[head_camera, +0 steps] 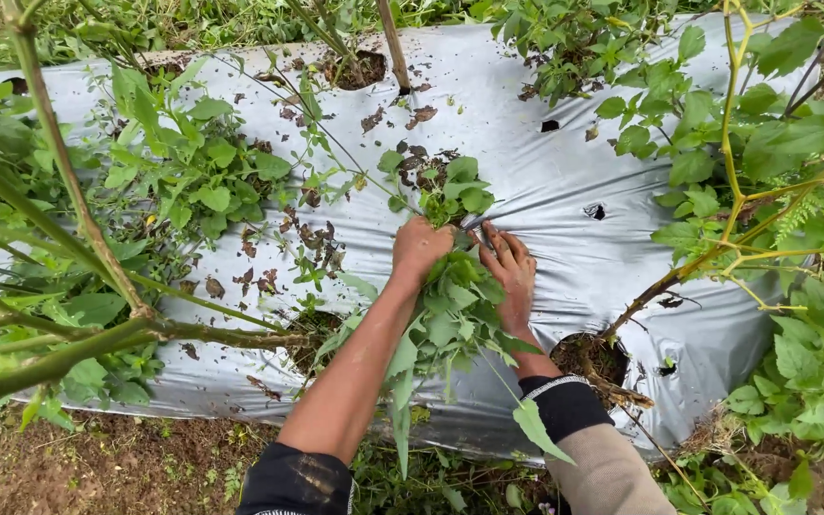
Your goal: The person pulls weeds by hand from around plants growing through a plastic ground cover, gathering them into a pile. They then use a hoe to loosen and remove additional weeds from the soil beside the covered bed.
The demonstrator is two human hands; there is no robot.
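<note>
On a garden bed covered in silver plastic sheet (545, 191), the left hand (420, 246) fists a bunch of weeds (445, 319) at a planting hole, while the right hand (510, 272) lies spread, pinning the sheet down

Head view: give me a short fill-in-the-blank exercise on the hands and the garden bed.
1. The bed is covered with a silver plastic ____.
2. The left hand is closed on a bunch of leafy ____.
3. The right hand lies flat, palm ____, on the plastic.
4. A dark ____ covers the right wrist.

Missing words: sheet; weeds; down; cuff
</note>
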